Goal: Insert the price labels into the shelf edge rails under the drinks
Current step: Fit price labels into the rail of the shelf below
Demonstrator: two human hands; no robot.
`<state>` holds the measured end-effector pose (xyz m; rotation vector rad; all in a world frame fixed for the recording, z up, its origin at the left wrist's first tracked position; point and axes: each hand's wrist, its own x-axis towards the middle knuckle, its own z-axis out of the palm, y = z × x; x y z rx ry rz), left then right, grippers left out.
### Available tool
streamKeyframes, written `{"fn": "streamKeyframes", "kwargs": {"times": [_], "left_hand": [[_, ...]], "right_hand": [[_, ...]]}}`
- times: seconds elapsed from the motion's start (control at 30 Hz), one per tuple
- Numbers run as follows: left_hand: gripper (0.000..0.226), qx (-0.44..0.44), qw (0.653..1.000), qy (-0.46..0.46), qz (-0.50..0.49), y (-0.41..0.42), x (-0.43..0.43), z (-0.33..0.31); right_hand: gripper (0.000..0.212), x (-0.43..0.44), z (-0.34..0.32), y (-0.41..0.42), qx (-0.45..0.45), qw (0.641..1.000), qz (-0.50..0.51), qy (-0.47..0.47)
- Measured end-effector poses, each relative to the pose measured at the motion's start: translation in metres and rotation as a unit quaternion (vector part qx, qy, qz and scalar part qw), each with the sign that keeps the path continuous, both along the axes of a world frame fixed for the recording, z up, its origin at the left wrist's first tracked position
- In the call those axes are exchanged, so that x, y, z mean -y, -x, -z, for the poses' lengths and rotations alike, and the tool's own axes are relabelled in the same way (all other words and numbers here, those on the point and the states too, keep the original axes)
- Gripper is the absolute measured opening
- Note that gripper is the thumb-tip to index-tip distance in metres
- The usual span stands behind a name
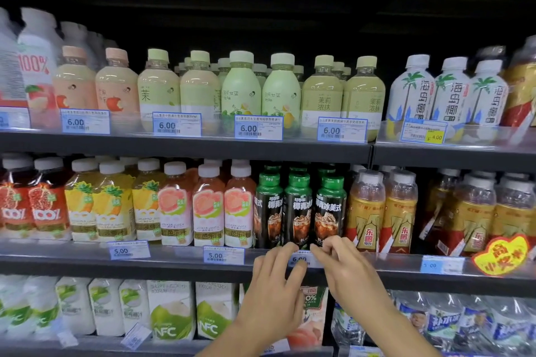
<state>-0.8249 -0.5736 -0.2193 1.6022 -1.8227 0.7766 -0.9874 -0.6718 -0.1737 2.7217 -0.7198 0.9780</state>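
Label (pixel 299 260) pinched by left hand (pixel 275 284), right hand (pixel 348 266) — mostly hidden, price blurred

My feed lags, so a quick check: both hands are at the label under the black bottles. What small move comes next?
Probably push the label down into the rail. The left hand and right hand pinch its two ends, its 6.00 shows between them, and they hide whether it is seated.

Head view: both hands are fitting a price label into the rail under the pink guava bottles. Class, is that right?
Wrong bottles. The head view shows the left hand and right hand fitting the price label into the rail under the black coffee bottles.
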Motion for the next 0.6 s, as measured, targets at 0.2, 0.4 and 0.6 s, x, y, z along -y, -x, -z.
{"fn": "streamKeyframes", "kwargs": {"times": [0.2,0.4,0.6], "left_hand": [[0.033,-0.013,1.000,-0.003,0.000,-0.004,-0.006,-0.005],[0.015,-0.009,0.995,0.038,-0.091,-0.054,-0.047,-0.007],[0.015,0.015,0.985,0.053,-0.165,-0.132,-0.106,-0.007]], "right_hand": [[0.037,-0.006,-0.002,-0.003,0.031,0.999,-0.014,0.015],[0.028,-0.038,-0.010,-0.071,0.050,0.990,-0.128,0.024],[0.020,-0.079,-0.020,-0.160,-0.006,0.992,-0.122,0.018]]}}
